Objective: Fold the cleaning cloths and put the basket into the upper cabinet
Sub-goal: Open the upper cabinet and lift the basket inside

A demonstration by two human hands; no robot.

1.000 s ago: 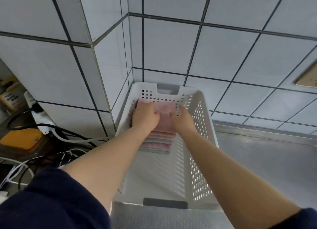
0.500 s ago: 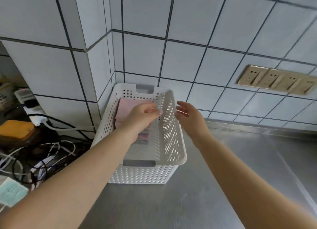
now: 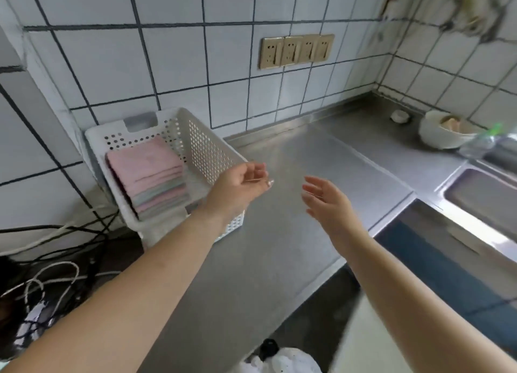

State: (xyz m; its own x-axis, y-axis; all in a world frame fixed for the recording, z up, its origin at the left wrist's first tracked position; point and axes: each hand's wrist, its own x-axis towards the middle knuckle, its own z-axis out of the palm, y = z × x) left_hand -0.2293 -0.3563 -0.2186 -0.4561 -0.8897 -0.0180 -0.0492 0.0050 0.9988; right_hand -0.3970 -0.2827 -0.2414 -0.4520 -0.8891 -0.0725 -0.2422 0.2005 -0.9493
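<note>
A white perforated basket (image 3: 208,149) stands on the steel counter in the tiled corner at the left. Inside it lies a stack of folded cloths (image 3: 149,178), pink on top with green and pink layers below. My left hand (image 3: 240,186) hovers just right of the basket's near corner, fingers loosely curled and holding nothing. To its right, my right hand (image 3: 326,200) is over the bare counter with fingers spread, also holding nothing. No upper cabinet is in view.
The steel counter (image 3: 293,247) runs right to a sink (image 3: 486,196). A white bowl (image 3: 442,130) stands at the back right. A row of wall sockets (image 3: 296,51) sits above the counter. Tangled cables (image 3: 56,260) lie at the left.
Both hands have come out of the basket and drawn back to the right over the counter. The view has swung right and pulled away, showing the sink and bowl.
</note>
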